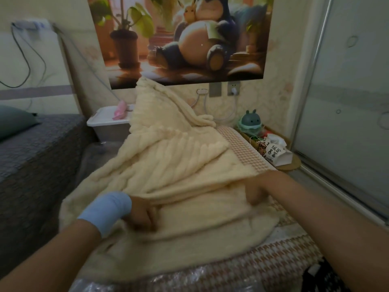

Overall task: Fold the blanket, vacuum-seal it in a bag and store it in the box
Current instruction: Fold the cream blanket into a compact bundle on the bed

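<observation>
I'm early in the folding: my left hand (143,214) and right hand (255,191) both clutch a fold of the cream blanket (179,161), which sprawls from the houndstooth cover's (294,256) near edge to its far end. As I judge it, bagging, sealing and stowing in the white box (105,123) all remain.

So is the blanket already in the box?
No, the blanket lies out on the patterned cover, and the box stands behind it.
</observation>
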`<control>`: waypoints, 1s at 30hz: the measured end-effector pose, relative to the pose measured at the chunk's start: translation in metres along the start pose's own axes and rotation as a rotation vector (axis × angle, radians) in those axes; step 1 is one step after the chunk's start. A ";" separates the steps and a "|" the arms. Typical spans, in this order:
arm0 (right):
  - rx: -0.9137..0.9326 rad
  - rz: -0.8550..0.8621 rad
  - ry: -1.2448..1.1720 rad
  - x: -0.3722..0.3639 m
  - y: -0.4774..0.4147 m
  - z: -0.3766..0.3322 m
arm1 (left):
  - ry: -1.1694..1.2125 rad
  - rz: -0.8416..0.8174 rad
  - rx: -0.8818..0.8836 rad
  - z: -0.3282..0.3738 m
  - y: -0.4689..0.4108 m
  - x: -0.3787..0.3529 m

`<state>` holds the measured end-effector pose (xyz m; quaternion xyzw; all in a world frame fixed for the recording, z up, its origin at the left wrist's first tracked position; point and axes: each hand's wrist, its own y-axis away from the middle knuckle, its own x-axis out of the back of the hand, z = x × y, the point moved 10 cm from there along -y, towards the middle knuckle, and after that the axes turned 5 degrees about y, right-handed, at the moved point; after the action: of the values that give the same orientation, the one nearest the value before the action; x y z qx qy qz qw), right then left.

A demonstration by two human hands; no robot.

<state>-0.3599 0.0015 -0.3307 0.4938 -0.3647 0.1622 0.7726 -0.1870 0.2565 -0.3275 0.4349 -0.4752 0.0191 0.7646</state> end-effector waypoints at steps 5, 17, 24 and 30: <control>0.007 0.376 -0.221 0.034 0.001 0.005 | 0.074 0.386 -0.117 -0.007 -0.011 0.042; 0.089 1.273 0.287 0.092 0.014 -0.048 | -0.210 0.758 0.013 -0.033 -0.024 0.098; -0.105 0.271 0.197 0.043 -0.023 -0.037 | -0.099 0.222 -0.067 -0.024 -0.021 0.034; -0.035 -0.060 0.103 0.045 -0.022 -0.077 | 0.390 0.844 0.052 -0.108 0.009 0.106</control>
<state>-0.2850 0.0549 -0.3314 0.4820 -0.3122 0.1576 0.8033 -0.0559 0.2951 -0.2612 0.2107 -0.4575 0.4219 0.7539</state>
